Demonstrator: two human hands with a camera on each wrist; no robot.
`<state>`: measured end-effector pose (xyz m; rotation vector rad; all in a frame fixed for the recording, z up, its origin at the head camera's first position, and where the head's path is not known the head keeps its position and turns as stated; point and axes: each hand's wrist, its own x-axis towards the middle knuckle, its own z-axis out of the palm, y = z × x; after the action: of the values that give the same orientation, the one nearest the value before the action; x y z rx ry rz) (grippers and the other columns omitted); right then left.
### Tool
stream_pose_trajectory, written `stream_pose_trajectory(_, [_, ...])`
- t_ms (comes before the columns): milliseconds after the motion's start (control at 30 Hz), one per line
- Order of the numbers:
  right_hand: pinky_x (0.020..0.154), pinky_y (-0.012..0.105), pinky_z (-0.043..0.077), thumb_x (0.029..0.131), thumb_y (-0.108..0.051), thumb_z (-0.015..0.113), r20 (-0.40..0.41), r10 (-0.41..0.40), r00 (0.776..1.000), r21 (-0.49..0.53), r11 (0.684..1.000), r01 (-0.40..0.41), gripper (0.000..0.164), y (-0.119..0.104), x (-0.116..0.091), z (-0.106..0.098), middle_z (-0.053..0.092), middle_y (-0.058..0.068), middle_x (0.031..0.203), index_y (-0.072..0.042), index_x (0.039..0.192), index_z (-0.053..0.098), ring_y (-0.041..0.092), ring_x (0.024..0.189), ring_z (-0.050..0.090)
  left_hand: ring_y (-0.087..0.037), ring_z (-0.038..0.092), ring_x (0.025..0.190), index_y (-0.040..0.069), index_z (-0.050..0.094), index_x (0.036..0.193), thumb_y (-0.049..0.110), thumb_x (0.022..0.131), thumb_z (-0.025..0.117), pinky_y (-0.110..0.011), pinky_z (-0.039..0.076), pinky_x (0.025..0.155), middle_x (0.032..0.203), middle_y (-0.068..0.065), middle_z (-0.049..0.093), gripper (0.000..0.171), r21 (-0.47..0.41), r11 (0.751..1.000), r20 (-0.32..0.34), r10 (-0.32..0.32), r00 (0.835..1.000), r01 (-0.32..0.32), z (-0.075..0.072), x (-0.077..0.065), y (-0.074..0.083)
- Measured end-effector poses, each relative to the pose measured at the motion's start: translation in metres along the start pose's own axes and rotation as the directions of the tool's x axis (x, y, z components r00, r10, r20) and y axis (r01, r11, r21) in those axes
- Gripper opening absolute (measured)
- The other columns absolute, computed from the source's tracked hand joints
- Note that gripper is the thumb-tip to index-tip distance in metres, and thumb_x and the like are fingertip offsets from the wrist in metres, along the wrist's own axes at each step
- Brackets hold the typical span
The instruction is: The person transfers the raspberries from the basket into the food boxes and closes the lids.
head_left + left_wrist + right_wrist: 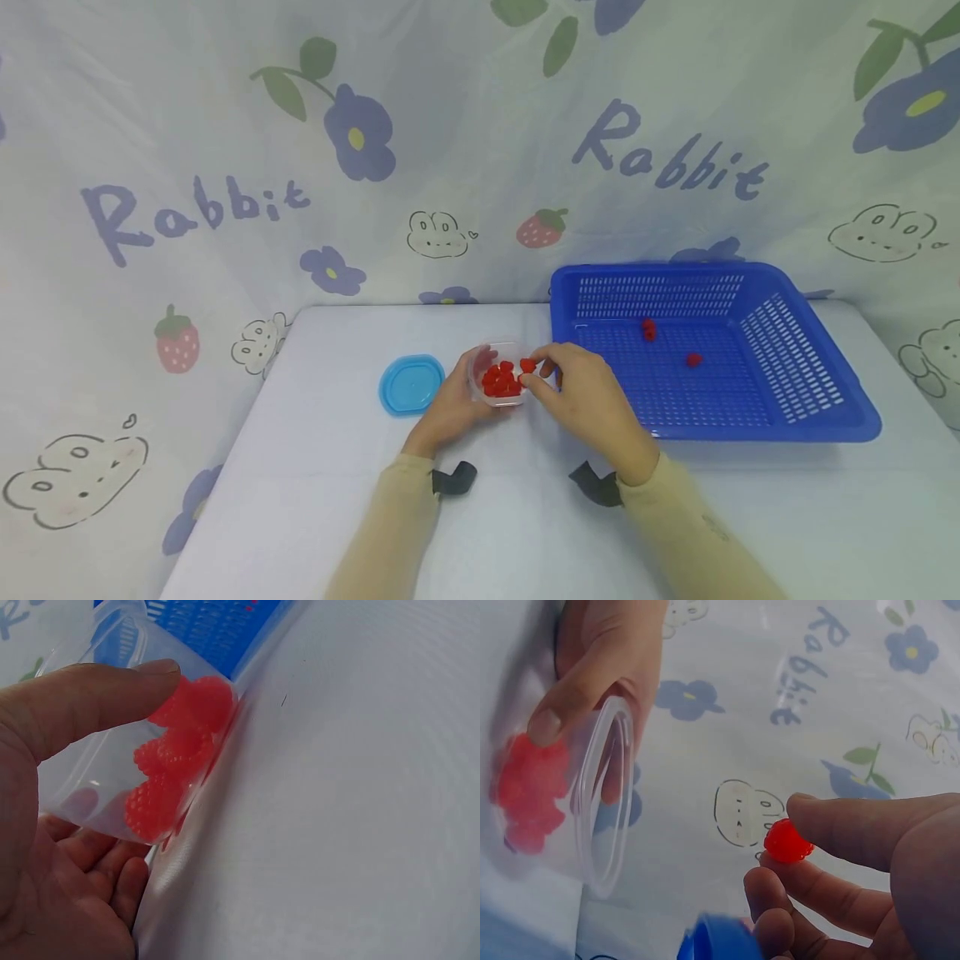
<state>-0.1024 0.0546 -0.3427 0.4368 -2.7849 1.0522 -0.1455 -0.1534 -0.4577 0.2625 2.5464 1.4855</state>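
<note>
My left hand (452,410) grips a clear plastic tub (504,401) with its thumb on one side and fingers round the other. Several red toy raspberries (169,754) lie piled at the tub's bottom, visible through its wall. Just right of the tub's rim (628,787), my right hand (583,393) pinches a single red raspberry (787,841) between thumb and index finger. In the right wrist view that raspberry is outside the tub, apart from the pile.
A light blue lid (412,386) lies on the white table (322,467), left of my left hand. On the right stands a large blue plastic basket (757,431) with slotted walls, holding a few red raspberries (693,360). Behind the table hangs a printed cloth (465,150).
</note>
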Motion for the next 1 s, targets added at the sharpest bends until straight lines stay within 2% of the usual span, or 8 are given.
stream_pose_trajectory(333, [0.055,0.024,0.044,0.082,-0.024,0.069,0.014,0.035,0.999,0.043,0.998,-0.036,0.021,-0.010,0.007,0.015,0.057,-0.004,0.078,-0.013,0.100,0.067,0.013,0.068,0.049,-0.009,0.035,0.127,0.035,0.028,0.141,0.039,0.066,0.082,-0.048,0.041,0.097,0.135,0.018,0.042,0.092,-0.001,0.999,-0.004,0.035,0.999,-0.035,-0.002,0.001,-0.001])
stream_pose_trajectory(500, [0.052,0.023,0.045,0.082,-0.024,0.070,0.010,0.057,0.998,0.056,0.997,-0.057,0.021,-0.011,0.010,0.024,0.055,-0.004,0.075,-0.013,0.100,0.066,0.013,0.067,0.049,-0.012,0.035,0.128,0.038,0.028,0.140,0.040,0.066,0.081,-0.046,0.043,0.095,0.136,0.017,0.039,0.091,-0.014,1.000,-0.001,0.015,1.000,-0.015,-0.001,0.000,0.000])
stream_pose_trajectory(667, [0.054,0.021,0.046,0.083,-0.023,0.070,0.008,0.063,0.998,0.060,0.996,-0.063,0.023,-0.013,0.015,0.032,0.060,-0.001,0.081,-0.012,0.102,0.065,0.012,0.068,0.051,-0.014,0.034,0.129,0.042,0.026,0.139,0.043,0.067,0.080,-0.047,0.043,0.095,0.138,0.016,0.037,0.090,0.006,1.000,0.005,-0.021,1.000,0.021,-0.001,0.000,0.002])
stream_pose_trajectory(833, [0.058,0.021,0.049,0.084,-0.025,0.068,0.018,0.049,0.999,0.058,0.997,-0.050,0.026,-0.018,0.019,0.039,0.061,0.000,0.087,-0.010,0.105,0.065,0.013,0.072,0.054,-0.017,0.035,0.130,0.038,0.028,0.140,0.037,0.067,0.081,-0.052,0.037,0.099,0.139,0.011,0.039,0.090,0.017,1.000,-0.003,-0.008,1.000,0.008,-0.002,0.000,0.002])
stream_pose_trajectory(1000, [0.068,0.028,0.054,0.084,-0.027,0.068,0.023,0.055,0.998,0.060,0.997,-0.056,0.028,-0.021,0.021,0.049,0.063,0.004,0.095,-0.008,0.105,0.064,0.016,0.080,0.059,-0.018,0.032,0.133,0.037,0.028,0.140,0.029,0.071,0.079,-0.055,0.029,0.103,0.142,0.010,0.038,0.086,0.027,0.999,-0.005,0.024,1.000,-0.023,-0.004,0.000,0.000])
